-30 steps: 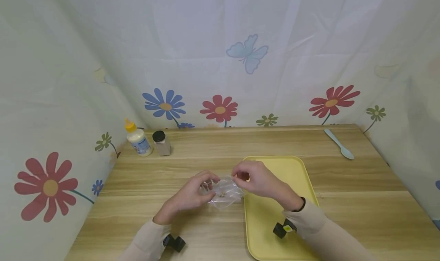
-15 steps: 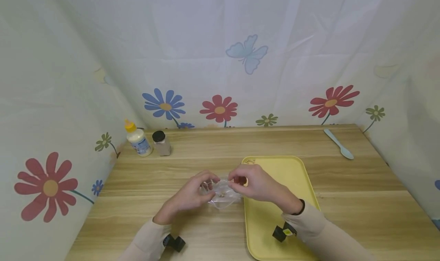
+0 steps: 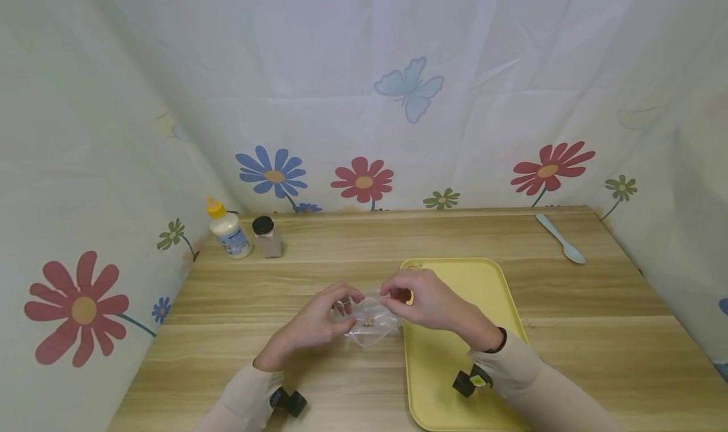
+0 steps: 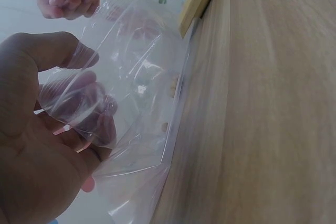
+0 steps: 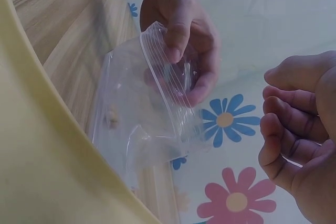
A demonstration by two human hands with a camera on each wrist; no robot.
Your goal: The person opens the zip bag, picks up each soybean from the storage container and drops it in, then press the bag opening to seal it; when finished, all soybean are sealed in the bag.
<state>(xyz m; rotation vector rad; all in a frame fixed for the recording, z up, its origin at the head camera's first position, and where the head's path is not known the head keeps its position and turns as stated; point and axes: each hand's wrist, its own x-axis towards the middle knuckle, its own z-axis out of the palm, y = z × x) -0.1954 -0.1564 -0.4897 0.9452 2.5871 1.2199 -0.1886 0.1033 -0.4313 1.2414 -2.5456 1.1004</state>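
Observation:
A clear plastic zip bag [image 3: 370, 334] lies between the hands, with several small tan pieces [image 3: 367, 323] low inside it. My left hand [image 3: 315, 318] holds its mouth end, the thumb and fingers spread around the plastic; in the left wrist view the bag [image 4: 139, 72] rests along the tabletop. Above the bag's right side is my right hand [image 3: 435, 302], over the tray's left part. Seen from the right wrist, the fingers of my right hand [image 5: 307, 124] are curled beside the bag [image 5: 142, 108], with nothing visible in them.
A yellow tray [image 3: 438, 381] lies under my right forearm, small tan pieces [image 3: 415, 266] at its far left corner. At the back left stand a yellow-capped bottle [image 3: 232, 235] and a black-lidded jar [image 3: 268, 239]. A pale blue spoon [image 3: 560, 238] lies at the back right.
My right hand has shifted slightly left and down, then a little back right, uncovering pieces at the tray's corner. More pieces show in the bag. My left hand has stayed put.

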